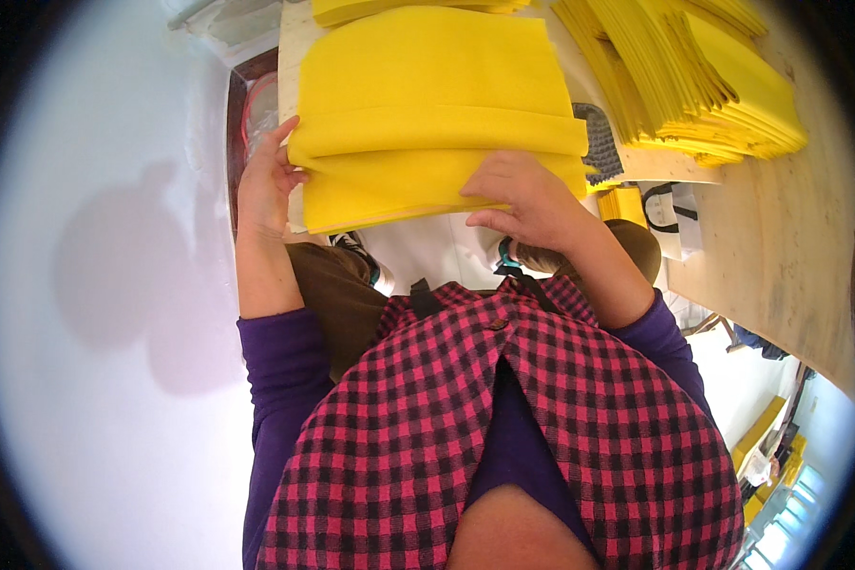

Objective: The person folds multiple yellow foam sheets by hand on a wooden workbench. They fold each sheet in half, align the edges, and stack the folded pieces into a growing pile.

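A wide sheet of yellow felt-like cloth (427, 71) lies on the wooden table in front of me, with a raised fold running across its near part. At its left edge, my left hand (269, 180) grips the fold's end between thumb and curled fingers; some fingertips are hidden by the cloth. My right hand (522, 195) rests over the near edge towards the right. Its bent fingers lie on top of the cloth, while the thumb stands apart below the edge. Whether more layers lie beneath the sheet I cannot tell.
A thick stack of folded yellow cloth (693, 85) stands at the far right of the table (779, 237). A grey bumpy pad (596, 138) shows beside the sheet. A white bag (679, 223) with dark handles is below the table's edge. A white wall (114, 285) is close on my left.
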